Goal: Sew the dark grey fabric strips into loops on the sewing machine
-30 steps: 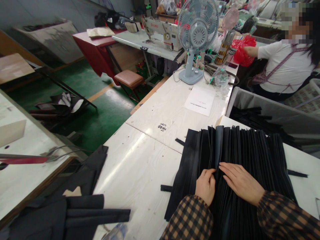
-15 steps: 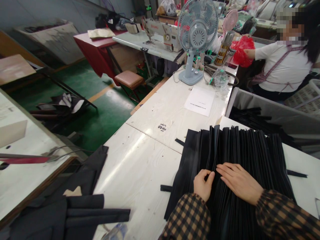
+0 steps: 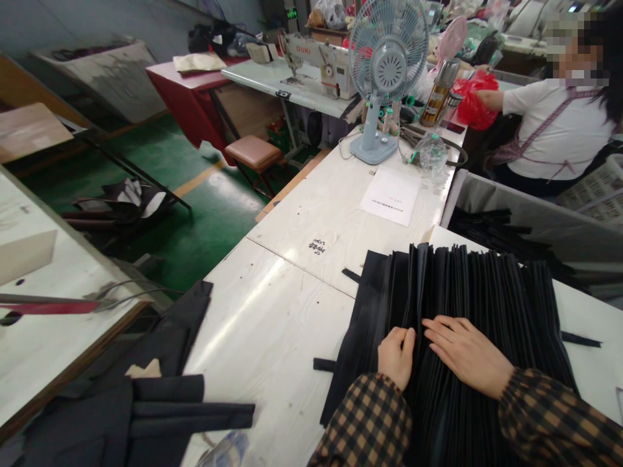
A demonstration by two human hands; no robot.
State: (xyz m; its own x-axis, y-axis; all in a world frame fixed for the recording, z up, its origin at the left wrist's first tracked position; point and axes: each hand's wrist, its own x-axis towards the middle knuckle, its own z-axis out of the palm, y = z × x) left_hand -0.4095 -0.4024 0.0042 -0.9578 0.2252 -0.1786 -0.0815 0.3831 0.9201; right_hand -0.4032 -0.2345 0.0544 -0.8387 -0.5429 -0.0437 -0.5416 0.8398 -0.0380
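Observation:
A wide row of black fabric pieces [image 3: 491, 292], packed on edge side by side, lies on the white table in front of me. My left hand [image 3: 396, 357] is closed at the left part of the row, thumb and fingers pinching the edge of one or more pieces. Just to its right, my right hand [image 3: 467, 353] lies flat over the fabric edges with its fingers stretched out and close together. Short black strips stick out on both sides of the row, one of them a strip [image 3: 323, 364] at the left.
A fan [image 3: 388, 71], a paper sheet [image 3: 390, 196] and a clear plastic bottle [image 3: 433, 154] stand or lie farther along the white table [image 3: 272, 311]. More black fabric [image 3: 160, 350] hangs at the left edge. A person [image 3: 555, 123] works behind a bin [image 3: 525, 201] at right.
Both hands stay almost in place at the fabric row. The left thumb and fingers have drawn slightly closer together, and the whole view has shifted a little.

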